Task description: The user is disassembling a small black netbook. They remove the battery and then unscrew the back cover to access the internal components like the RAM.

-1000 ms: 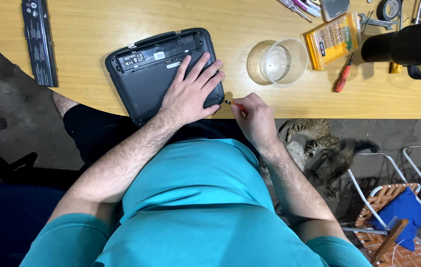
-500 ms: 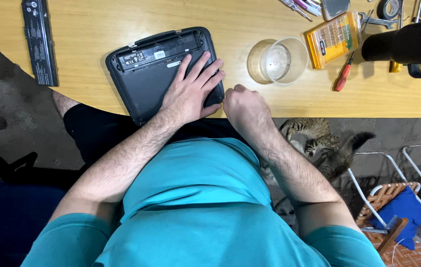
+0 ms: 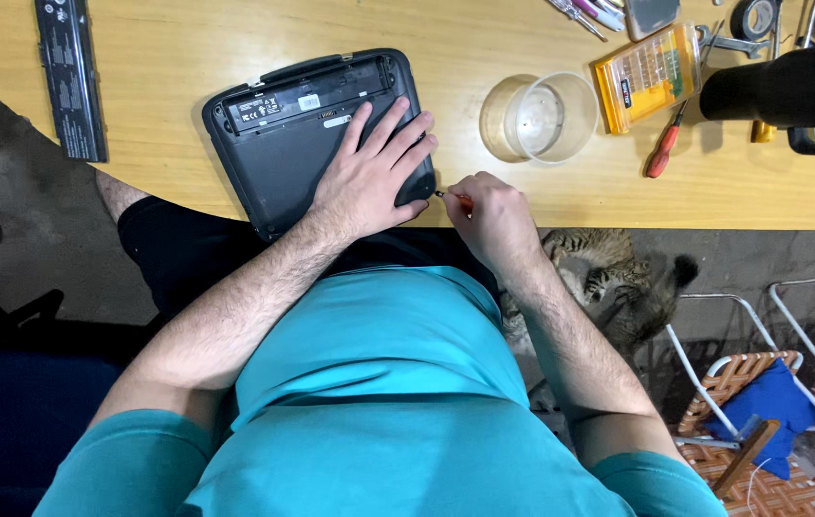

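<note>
Head view: left hand (image 3: 369, 177) flat on laptop (image 3: 283, 153); right hand (image 3: 492, 215) grips screwdriver (image 3: 448, 195).

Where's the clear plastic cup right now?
In the head view, the clear plastic cup lies on the wooden table, right of the upturned laptop and left of the yellow bit case.

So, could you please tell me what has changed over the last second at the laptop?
The right hand rolled knuckles-up against the laptop's corner half a second ago, then turned back; the small screwdriver it grips shows again, tip at the dark laptop. The cat below shifted slightly. The left hand stayed flat on the laptop; the clear cup and battery did not move.
</note>
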